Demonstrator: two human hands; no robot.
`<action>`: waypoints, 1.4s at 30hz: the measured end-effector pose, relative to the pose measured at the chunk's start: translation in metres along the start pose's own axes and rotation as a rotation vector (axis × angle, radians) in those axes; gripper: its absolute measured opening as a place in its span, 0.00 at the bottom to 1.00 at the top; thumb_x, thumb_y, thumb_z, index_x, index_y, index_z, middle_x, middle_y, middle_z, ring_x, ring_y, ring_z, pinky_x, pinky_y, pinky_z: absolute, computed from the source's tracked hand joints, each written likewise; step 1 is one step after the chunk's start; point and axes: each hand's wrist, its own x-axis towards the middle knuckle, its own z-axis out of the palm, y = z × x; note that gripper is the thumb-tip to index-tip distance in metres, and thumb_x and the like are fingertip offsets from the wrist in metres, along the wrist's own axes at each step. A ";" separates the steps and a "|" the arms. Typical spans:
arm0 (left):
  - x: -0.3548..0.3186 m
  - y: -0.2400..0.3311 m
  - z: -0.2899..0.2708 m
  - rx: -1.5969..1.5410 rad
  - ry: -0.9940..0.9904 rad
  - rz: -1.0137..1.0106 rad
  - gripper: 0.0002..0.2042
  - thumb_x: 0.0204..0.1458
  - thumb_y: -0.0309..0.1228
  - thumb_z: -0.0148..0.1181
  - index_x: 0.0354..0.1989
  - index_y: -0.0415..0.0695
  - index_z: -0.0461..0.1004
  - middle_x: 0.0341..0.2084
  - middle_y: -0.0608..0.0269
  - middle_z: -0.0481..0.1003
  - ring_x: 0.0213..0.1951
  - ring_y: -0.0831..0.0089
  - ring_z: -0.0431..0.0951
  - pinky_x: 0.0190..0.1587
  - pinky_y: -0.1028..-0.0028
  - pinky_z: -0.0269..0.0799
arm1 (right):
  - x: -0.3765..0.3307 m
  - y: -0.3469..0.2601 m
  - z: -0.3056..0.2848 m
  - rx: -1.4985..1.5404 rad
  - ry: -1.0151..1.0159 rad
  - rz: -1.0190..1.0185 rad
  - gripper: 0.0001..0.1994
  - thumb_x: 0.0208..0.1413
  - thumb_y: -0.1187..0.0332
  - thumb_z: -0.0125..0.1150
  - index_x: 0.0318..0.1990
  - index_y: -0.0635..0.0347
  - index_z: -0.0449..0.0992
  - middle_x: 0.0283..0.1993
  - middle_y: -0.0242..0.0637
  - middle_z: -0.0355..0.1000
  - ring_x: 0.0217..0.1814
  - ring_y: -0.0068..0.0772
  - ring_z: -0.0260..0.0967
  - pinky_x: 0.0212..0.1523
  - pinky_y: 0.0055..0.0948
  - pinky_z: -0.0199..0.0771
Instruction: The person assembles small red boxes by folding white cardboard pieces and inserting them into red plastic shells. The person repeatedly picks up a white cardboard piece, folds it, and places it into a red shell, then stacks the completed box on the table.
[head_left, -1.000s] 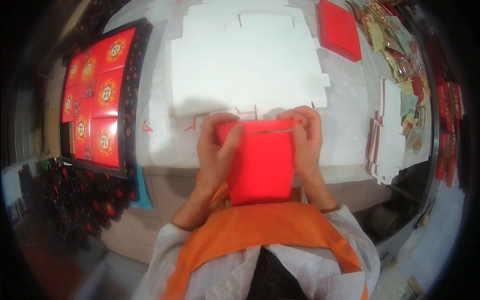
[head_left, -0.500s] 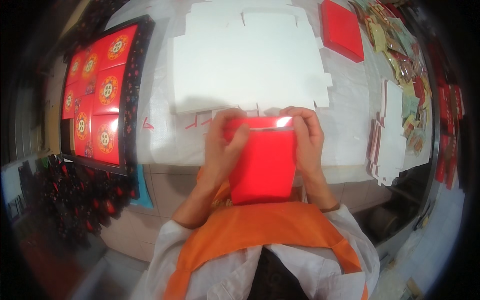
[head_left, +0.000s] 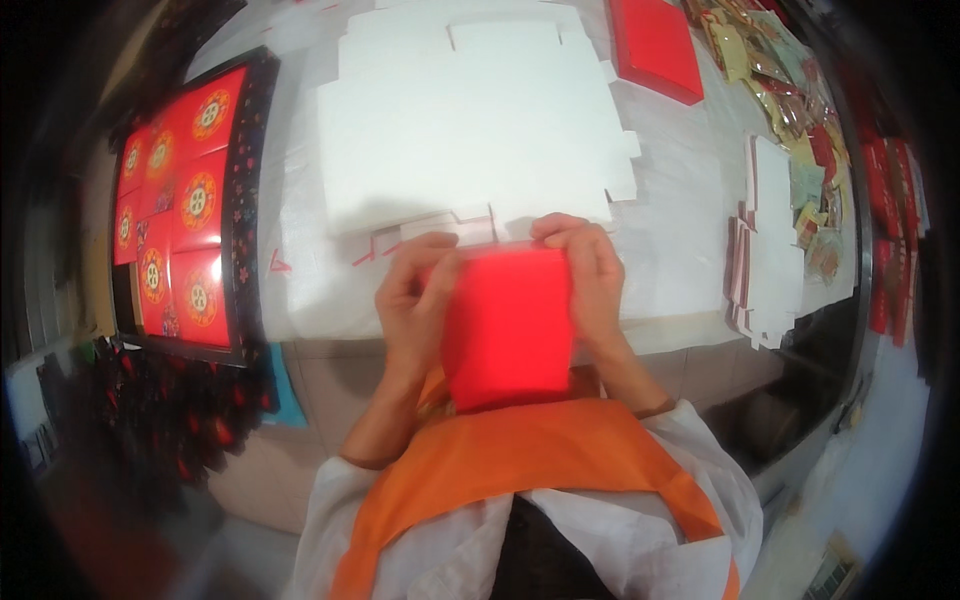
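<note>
A plain red box (head_left: 508, 330) stands between my hands in front of the orange apron, its broad face toward me. My left hand (head_left: 415, 300) grips its upper left corner, thumb against the face. At the upper right corner my right hand (head_left: 592, 275) is closed on the edge, with the fingers bent over the top. The box's far side is hidden. Just beyond my hands lies a stack of flat white cardboard blanks (head_left: 470, 120) on the covered table (head_left: 680, 230).
Left, a dark patterned tray (head_left: 250, 150) holds several red boxes (head_left: 197, 200) with round orange emblems. Another red box (head_left: 655, 45) lies at the far right. Beyond it are heaped small packets (head_left: 790, 110). Folded white cartons (head_left: 770, 240) stand near the right edge.
The top flap of the red box, which stood up with a gap below it, now lies closed along the top edge. The view has shifted slightly.
</note>
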 end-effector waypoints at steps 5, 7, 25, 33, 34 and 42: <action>-0.004 -0.011 -0.007 0.140 0.003 0.027 0.02 0.45 0.22 0.57 0.25 0.38 0.71 0.36 0.60 0.72 0.36 0.75 0.70 0.38 0.79 0.65 | -0.008 0.009 -0.006 0.045 -0.011 -0.020 0.06 0.54 0.75 0.49 0.28 0.65 0.70 0.43 0.37 0.68 0.40 0.21 0.64 0.42 0.21 0.65; -0.005 -0.009 -0.004 0.241 0.017 0.077 0.03 0.42 0.22 0.59 0.25 0.38 0.71 0.36 0.58 0.72 0.36 0.72 0.70 0.37 0.78 0.65 | -0.008 0.015 -0.010 0.017 -0.014 -0.016 0.04 0.52 0.76 0.51 0.28 0.65 0.70 0.43 0.38 0.68 0.41 0.22 0.64 0.43 0.21 0.65; 0.117 0.012 -0.024 0.136 -0.101 -0.069 0.28 0.55 0.32 0.46 0.63 0.47 0.43 0.55 0.53 0.57 0.52 0.67 0.62 0.50 0.73 0.64 | 0.261 0.006 -0.299 -0.935 0.482 -0.458 0.17 0.51 0.68 0.55 0.48 0.60 0.65 0.47 0.44 0.65 0.53 0.37 0.61 0.51 0.32 0.61; 0.110 0.015 -0.028 -0.108 -0.026 -0.220 0.32 0.54 0.30 0.50 0.64 0.47 0.39 0.43 0.57 0.69 0.45 0.74 0.68 0.48 0.74 0.64 | 0.376 0.023 -0.407 -1.406 0.253 -0.430 0.37 0.41 0.70 0.62 0.60 0.62 0.51 0.57 0.53 0.53 0.60 0.52 0.51 0.58 0.39 0.53; 0.108 0.017 -0.032 -0.086 -0.017 -0.227 0.32 0.54 0.30 0.50 0.64 0.46 0.39 0.44 0.57 0.68 0.45 0.74 0.68 0.49 0.74 0.63 | 0.386 0.020 -0.403 -1.416 0.203 -0.392 0.38 0.40 0.71 0.62 0.60 0.61 0.50 0.57 0.53 0.53 0.60 0.53 0.51 0.58 0.39 0.53; 0.116 0.024 -0.020 -0.199 -0.021 -0.250 0.36 0.51 0.31 0.52 0.64 0.49 0.36 0.47 0.52 0.65 0.47 0.69 0.67 0.49 0.71 0.65 | 0.390 -0.006 -0.437 -1.247 0.139 -0.314 0.38 0.40 0.70 0.61 0.61 0.61 0.49 0.54 0.48 0.59 0.57 0.43 0.56 0.55 0.35 0.57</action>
